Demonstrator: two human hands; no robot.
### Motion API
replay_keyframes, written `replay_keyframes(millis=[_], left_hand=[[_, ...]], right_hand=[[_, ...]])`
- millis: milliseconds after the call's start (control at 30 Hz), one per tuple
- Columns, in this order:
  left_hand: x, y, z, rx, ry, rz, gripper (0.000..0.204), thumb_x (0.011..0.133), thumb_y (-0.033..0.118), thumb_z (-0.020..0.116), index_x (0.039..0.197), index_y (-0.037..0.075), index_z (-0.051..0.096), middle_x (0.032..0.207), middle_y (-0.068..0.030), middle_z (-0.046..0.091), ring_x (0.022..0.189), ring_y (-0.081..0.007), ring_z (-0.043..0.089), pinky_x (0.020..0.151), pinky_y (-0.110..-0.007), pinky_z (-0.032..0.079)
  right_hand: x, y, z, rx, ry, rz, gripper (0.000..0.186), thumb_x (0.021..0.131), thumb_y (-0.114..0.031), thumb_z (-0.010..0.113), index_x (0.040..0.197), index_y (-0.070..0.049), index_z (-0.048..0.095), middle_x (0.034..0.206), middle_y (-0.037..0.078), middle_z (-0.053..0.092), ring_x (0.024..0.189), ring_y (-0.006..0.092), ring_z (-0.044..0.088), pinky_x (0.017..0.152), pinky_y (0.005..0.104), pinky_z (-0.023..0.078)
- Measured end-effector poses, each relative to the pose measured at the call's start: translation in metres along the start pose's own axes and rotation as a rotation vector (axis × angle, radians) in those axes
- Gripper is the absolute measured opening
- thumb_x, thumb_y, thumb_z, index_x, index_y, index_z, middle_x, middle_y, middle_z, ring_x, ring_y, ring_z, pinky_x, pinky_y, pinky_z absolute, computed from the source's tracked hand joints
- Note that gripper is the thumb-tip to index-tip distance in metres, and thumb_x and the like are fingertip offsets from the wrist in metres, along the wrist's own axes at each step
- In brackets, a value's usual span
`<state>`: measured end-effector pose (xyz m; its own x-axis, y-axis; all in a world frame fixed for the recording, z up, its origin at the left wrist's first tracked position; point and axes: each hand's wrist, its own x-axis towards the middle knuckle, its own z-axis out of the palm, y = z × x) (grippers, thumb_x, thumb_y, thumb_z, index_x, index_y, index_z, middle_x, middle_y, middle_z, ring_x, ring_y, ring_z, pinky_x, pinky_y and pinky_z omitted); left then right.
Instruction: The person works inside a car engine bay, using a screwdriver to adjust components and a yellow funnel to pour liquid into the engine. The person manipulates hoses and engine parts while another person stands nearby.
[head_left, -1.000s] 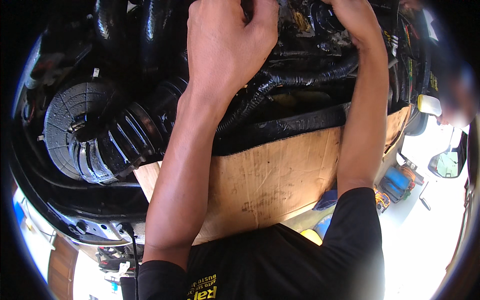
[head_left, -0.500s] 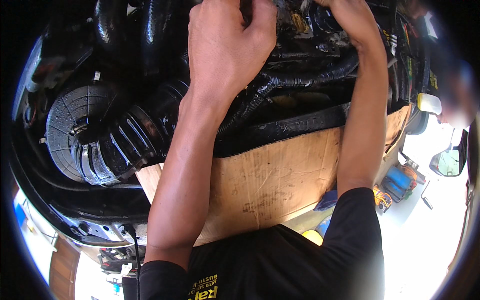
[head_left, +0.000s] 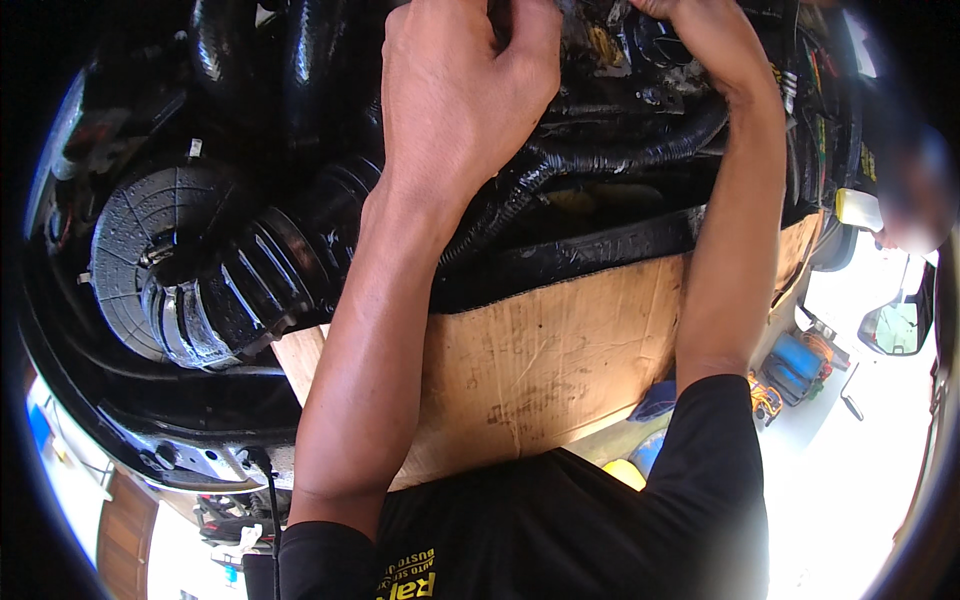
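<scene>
My left hand reaches into a dark car engine bay, its fingers curled at the top edge of the picture; what they hold is hidden. Higher up on the right, my right hand has its fingers closed beside a round black part, on something too small to make out. A ribbed black hose runs below both hands. To the left sit a wet, round black housing and a wide corrugated duct. Brown cardboard is draped along the front edge, beneath my forearms.
At the right are a blurred person, a pale yellow-and-white object and a mirror. Below lie a blue tool with coloured cables and a yellow item. A black rod or cable hangs at lower left.
Both hands have shifted slightly to the right over the last half second, their fingers still curled. The engine parts and cardboard look much the same.
</scene>
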<state>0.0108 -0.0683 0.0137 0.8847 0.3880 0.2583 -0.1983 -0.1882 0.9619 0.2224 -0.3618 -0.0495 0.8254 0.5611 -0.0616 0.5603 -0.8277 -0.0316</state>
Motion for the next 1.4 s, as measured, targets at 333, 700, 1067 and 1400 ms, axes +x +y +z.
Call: replay_keyframes(millis=[333,700,1067,1400], left_hand=[[0.000,-0.005,0.002,0.045,0.031,0.017,0.011,0.100,0.003,0.060,0.107,-0.005,0.064,0.073,-0.0111,0.064,0.064,-0.0121,0.058,0.062,-0.031,0.046],[0.002,-0.010,0.002,0.005,0.028,0.030,0.012,0.099,0.003,0.060,0.108,-0.005,0.065,0.075,-0.0133,0.066,0.066,-0.0144,0.062,0.065,-0.032,0.049],[0.002,0.006,-0.003,-0.055,-0.021,-0.088,0.012,0.099,0.002,0.060,0.108,-0.005,0.064,0.074,-0.0134,0.066,0.065,-0.0148,0.061,0.064,-0.032,0.048],[0.001,-0.002,-0.002,-0.057,0.001,-0.001,0.011,0.099,0.003,0.061,0.107,-0.004,0.064,0.075,-0.0143,0.066,0.066,-0.0169,0.063,0.065,-0.033,0.049]], right_hand=[[0.001,-0.007,-0.001,0.011,-0.005,-0.013,0.044,0.108,-0.035,0.050,0.139,-0.007,0.064,0.140,0.016,0.065,0.126,0.0319,0.062,0.111,0.0438,0.050],[-0.002,-0.021,-0.003,0.014,-0.012,-0.022,0.044,0.108,-0.035,0.050,0.138,-0.007,0.064,0.139,0.016,0.066,0.126,0.0317,0.062,0.111,0.0436,0.050],[0.001,-0.002,0.000,0.016,-0.027,-0.021,0.043,0.108,-0.035,0.050,0.138,-0.007,0.064,0.138,0.016,0.066,0.125,0.0314,0.063,0.110,0.0434,0.050],[-0.002,-0.004,-0.012,0.019,-0.035,-0.035,0.043,0.107,-0.035,0.051,0.137,-0.007,0.065,0.138,0.016,0.066,0.124,0.0312,0.063,0.110,0.0433,0.050]])
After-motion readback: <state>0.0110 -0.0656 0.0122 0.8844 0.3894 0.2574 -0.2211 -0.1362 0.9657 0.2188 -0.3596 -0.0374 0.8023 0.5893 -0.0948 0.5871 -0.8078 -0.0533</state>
